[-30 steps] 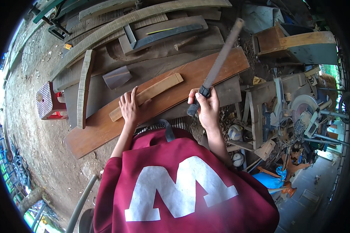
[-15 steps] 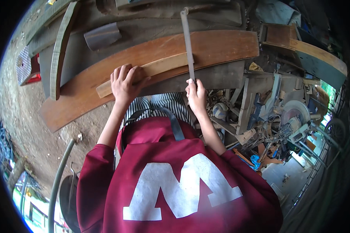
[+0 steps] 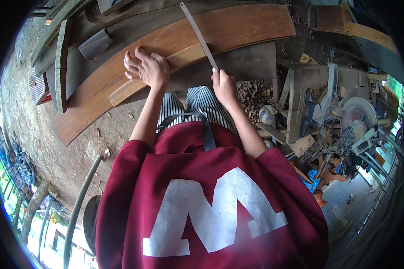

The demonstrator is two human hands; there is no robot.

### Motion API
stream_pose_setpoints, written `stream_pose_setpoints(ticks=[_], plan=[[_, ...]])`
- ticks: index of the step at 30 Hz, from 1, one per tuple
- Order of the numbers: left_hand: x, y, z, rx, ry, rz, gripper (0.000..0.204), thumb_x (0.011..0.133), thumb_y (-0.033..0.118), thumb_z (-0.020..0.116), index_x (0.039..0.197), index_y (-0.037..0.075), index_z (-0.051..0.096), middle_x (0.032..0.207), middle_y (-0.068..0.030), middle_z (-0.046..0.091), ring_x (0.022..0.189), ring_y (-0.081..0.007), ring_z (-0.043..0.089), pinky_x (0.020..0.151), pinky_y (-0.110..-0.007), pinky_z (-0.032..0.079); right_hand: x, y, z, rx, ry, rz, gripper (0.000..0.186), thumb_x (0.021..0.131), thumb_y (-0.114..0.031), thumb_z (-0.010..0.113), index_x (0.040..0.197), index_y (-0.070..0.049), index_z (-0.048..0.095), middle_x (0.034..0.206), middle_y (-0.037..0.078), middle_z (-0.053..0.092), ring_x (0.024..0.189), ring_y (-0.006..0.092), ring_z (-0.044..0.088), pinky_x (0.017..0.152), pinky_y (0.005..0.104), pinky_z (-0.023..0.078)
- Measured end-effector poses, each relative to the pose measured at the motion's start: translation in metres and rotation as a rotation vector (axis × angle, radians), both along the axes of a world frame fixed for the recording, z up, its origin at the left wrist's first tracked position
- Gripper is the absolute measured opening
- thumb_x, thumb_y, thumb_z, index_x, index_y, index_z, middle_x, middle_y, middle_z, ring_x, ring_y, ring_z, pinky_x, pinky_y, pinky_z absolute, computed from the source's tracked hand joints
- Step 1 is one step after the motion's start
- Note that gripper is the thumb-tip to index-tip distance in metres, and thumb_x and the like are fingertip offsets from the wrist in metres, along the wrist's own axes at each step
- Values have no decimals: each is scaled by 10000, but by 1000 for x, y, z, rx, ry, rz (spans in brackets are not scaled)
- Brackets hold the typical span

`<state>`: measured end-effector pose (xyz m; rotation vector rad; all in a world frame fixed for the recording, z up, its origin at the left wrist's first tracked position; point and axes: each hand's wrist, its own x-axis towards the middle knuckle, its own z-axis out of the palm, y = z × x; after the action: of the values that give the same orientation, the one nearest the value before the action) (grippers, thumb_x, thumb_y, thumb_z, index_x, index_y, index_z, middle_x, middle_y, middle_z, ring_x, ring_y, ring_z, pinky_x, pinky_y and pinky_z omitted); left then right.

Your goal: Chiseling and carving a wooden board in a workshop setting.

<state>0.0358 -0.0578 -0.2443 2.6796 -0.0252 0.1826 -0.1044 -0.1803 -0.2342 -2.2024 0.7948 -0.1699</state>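
My right hand (image 3: pixel 224 87) grips the near end of a long, thin grey metal saw blade (image 3: pixel 196 32) with a rounded far tip. The blade slants away to the left, crossing the right end of a pale wooden strip (image 3: pixel 182 59). That strip lies along the near edge of a wide, curved reddish-brown board (image 3: pixel 242 24). Over the strip's left half is my left hand (image 3: pixel 150 69), fingers apart and loosely bent, with nothing in them. It hides part of the strip, and I cannot tell whether it touches the wood.
A grey plank (image 3: pixel 251 62) lies under the board. At the left stands a curved wooden piece (image 3: pixel 63 67), near a rolled dark sheet (image 3: pixel 95 44). Off to the right are a machine with a round disc (image 3: pixel 359 114), a ball (image 3: pixel 268 114) and wood scraps.
My left hand has loosened from the wooden strip, its fingers spreading. The saw blade has swung from nearly straight ahead to a leftward slant. The whole view has shifted.
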Motion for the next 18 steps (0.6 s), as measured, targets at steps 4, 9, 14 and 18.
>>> stream_pose_setpoints(ticks=[4, 9, 14, 18], plan=[[0, -11, -3, 104, 52, 175, 479, 714, 188, 444, 1161, 51, 341, 1300, -174, 157, 1228, -314, 112, 945, -551, 82, -3, 0, -5, 5, 23, 21, 325, 853, -228, 419, 637, 10, 469, 544, 215, 513, 560, 379, 534, 456, 438, 402], [7, -16, -9, 137, 20, 309, 586, 767, 287, 408, 1299, 187, 183, 1349, -215, 32, 1263, -348, -12, 959, -560, 37, 0, 10, -3, -106, 64, 19, 307, 851, -223, 418, 636, -11, 471, 517, 204, 512, 509, 373, 531, 434, 439, 408], [11, -17, -7, 110, 118, 325, 558, 802, 360, 345, 1315, 324, 130, 1351, -248, -17, 1258, -375, -81, 959, -559, -29, 1, 9, 5, -195, 135, 42, 304, 856, -236, 401, 649, -24, 470, 495, 189, 511, 481, 364, 531, 423, 435, 413], [10, -19, -4, 61, 149, 392, 546, 804, 400, 342, 1310, 323, 153, 1350, -247, -2, 1262, -366, -54, 969, -546, -37, -13, 1, 4, -74, 112, 90, 307, 864, -242, 390, 658, -27, 467, 516, 195, 513, 505, 357, 539, 428, 436, 411]])
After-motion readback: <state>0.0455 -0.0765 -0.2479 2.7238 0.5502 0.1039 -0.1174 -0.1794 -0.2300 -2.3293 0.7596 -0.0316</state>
